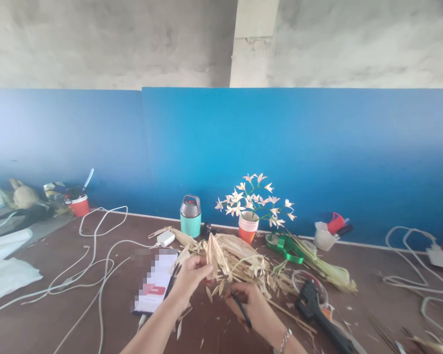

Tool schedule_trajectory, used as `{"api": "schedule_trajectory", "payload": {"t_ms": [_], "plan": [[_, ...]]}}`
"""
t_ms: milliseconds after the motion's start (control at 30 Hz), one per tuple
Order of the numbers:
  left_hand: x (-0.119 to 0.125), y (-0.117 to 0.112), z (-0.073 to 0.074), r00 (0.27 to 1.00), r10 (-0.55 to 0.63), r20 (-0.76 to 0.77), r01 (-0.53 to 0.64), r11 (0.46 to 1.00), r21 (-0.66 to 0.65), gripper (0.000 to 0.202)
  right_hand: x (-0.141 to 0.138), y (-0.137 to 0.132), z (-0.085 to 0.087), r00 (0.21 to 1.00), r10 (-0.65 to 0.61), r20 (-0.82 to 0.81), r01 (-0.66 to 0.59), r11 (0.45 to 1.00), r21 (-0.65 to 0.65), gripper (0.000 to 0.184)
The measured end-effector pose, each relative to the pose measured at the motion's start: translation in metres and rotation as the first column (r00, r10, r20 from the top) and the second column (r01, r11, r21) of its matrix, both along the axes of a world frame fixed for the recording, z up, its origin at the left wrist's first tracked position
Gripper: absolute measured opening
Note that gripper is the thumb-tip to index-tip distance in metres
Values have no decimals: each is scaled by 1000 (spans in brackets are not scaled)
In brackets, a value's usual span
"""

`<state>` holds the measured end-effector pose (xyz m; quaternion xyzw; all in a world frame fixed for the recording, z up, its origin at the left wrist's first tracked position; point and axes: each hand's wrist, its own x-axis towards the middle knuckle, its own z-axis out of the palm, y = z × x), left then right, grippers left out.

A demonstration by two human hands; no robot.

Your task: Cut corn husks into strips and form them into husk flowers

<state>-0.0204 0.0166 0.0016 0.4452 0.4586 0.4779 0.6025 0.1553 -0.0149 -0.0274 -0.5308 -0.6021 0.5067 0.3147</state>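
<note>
My left hand [195, 275] pinches a pale dried corn husk [214, 253], which stands upright between thumb and fingers. Closed round dark-handled scissors [239, 307], my right hand [253, 305] is just right of and below the husk; the blades point up toward it, and I cannot tell whether they touch it. Behind both hands lies a heap of dried husks [243, 250] with cut petal-shaped scraps around it. White husk-like flowers [236, 196] on green stems stand in a stack of paper cups [248, 228] beyond the heap.
Left of my hands lies a phone [157, 280], with a white charger [166, 239] and looping cables. A turquoise flask [190, 216] stands behind. To the right are green ribbon [286, 246], a bundle of stalks [323, 268] and a black glue gun [313, 307]. A blue partition [221, 132] borders the table.
</note>
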Motion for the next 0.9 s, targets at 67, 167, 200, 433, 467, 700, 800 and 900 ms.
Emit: {"api": "schedule_trajectory", "payload": {"t_ms": [67,167,200,433,467,700,800,900], "plan": [[1,0,-1,1000,-12,0,12,1000,12,18,-1,0,0,1000,-1,-17,1,1000,-14,16],[3,-2,-1,1000,-9,9,9,1000,0,18,-1,-1,0,998,-1,-59,0,1000,-20,18],[3,-2,-1,1000,1,15,-1,1000,-10,19,-2,-1,0,997,3,-77,-4,1000,-17,19],[1,-2,-1,998,-37,44,37,999,-1,20,-2,-2,3,994,18,-112,-17,1000,5,17],[0,-2,0,998,-38,42,38,999,-2,21,-2,-2,3,994,18,-107,-17,1000,4,17],[-2,-2,4,997,-55,59,55,998,11,19,-2,-3,8,995,16,-97,-18,1000,-16,21],[-1,-1,4,996,46,70,-47,999,12,18,-3,-6,11,996,40,-78,-45,998,-52,22],[0,-2,3,991,113,74,-114,993,9,18,-5,-8,12,998,51,-30,-53,998,-44,18]]}}
